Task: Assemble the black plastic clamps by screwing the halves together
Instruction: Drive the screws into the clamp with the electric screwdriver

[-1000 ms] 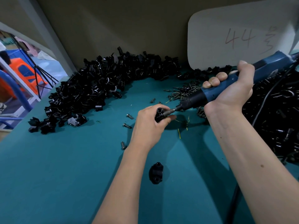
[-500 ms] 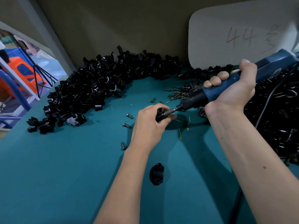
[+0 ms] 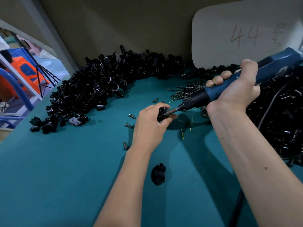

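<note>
Your left hand (image 3: 150,125) sits at the centre of the frame with fingers and thumb curled round a black clamp (image 3: 161,114), pinching its halves together just above the teal table (image 3: 65,169); your right hand (image 3: 236,89), upper right, is wrapped tight round the blue electric screwdriver (image 3: 229,86), whose bit meets the clamp's right-hand face; the screw itself is hidden behind the bit and your thumb, so how far it is seated cannot be told. By the look of it you are mid-way through driving a screw into this clamp; a second hole shows open at the clamp's top, so the next move likely calls for lifting the bit away, picking a fresh screw from the heap of screws (image 3: 186,92) right of centre or one of the loose screws (image 3: 129,125) left of your hand, and turning the clamp to present that hole; keep the pinch firm so the halves do not slip apart. One clamp piece (image 3: 158,176) lies alone low in the centre; a pile of black parts (image 3: 101,89) fills the upper left, and another pile (image 3: 278,120) lies at the right edge.
</note>
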A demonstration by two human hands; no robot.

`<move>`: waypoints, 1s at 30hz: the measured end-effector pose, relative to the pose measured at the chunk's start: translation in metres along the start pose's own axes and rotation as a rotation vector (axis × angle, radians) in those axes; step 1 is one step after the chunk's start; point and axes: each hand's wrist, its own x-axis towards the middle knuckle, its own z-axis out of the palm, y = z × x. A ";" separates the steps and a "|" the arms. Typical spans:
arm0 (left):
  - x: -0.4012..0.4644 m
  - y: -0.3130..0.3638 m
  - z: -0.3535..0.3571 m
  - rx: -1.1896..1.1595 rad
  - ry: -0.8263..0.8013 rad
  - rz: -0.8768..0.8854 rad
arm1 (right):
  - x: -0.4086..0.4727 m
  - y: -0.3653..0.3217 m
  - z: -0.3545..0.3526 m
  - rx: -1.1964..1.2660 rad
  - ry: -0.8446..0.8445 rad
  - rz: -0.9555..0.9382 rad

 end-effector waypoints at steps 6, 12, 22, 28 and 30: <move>-0.001 0.003 -0.001 -0.075 0.027 0.086 | 0.004 -0.008 -0.002 0.036 -0.032 0.058; -0.002 0.008 -0.002 -0.092 0.018 0.082 | 0.004 -0.018 0.000 0.065 -0.186 0.097; 0.002 0.008 -0.023 -0.886 -0.158 -0.278 | 0.004 -0.038 0.004 0.116 -0.364 0.174; 0.012 -0.001 -0.041 -1.171 0.203 -0.503 | 0.007 -0.020 0.006 -0.247 -0.274 0.249; 0.011 0.000 -0.040 -1.196 0.209 -0.545 | 0.004 -0.004 0.006 -0.447 -0.285 0.287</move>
